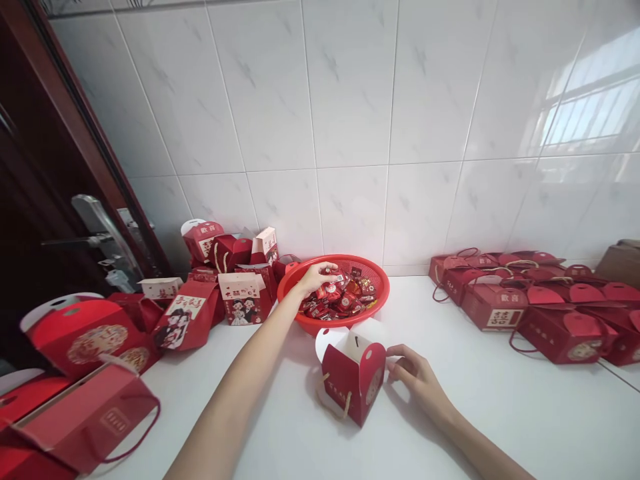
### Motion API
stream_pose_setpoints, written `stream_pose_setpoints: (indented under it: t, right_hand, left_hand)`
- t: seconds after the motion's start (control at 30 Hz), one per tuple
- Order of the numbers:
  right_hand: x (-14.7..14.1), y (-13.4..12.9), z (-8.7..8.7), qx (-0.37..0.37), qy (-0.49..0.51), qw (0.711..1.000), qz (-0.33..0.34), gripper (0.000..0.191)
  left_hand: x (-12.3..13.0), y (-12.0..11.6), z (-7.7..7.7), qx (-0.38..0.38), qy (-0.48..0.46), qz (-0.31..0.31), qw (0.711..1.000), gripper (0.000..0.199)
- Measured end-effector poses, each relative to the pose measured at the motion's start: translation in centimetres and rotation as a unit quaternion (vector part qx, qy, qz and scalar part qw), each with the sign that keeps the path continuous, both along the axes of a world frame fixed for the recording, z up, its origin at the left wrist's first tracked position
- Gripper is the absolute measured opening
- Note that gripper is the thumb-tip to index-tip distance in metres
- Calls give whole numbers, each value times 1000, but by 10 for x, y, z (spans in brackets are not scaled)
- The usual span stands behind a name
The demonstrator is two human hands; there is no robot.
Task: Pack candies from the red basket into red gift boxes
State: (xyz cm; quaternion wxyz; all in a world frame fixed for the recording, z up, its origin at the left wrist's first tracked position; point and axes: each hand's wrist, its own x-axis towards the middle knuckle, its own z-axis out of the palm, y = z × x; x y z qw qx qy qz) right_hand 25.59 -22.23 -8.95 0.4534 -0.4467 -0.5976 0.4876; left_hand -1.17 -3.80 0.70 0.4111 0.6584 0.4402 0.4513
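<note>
In the head view, my left hand (317,277) reaches over the left part of a red plastic basket (300,319) heaped with red-wrapped candies (345,300). Its fingers are stretched out over the candies, with nothing visibly held. A small red gift box (350,380) stands upright in front of the basket, its top flaps open and a cord handle hanging on its front. My right hand (413,373) is at the box's right side, fingers loosely bent and apart, fingertips close to the cardboard. Whether they touch it I cannot tell.
Several red boxes (190,313) are piled at the left, some open. Closed boxes (495,303) with cord handles stand in rows at the right, near a brown carton (620,267). A tiled wall (350,120) is behind the white table (280,427); a door handle (103,220) is at left.
</note>
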Motion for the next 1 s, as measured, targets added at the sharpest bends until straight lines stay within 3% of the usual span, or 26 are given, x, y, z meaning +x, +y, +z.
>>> stream_pose_setpoints:
  t: [0.27,0.43,0.6,1.0]
  right_hand:
    - [0,-2,1,2,-5,1000,-4,42]
    - [0,-1,0,4,1,1000,-2,41]
    - [1,0,-3,6,-14,1000,-6,40]
    - [2,-3,0,-7,-9,1000,-7,40]
  left_hand:
    - [-1,0,1,10,24,-22,999,54]
    - [-1,-3,4,20,51,-3,999,59]
    - [1,-6,6,11,75,26,997,55]
    - [3,-8,5,0,80,16,997,53]
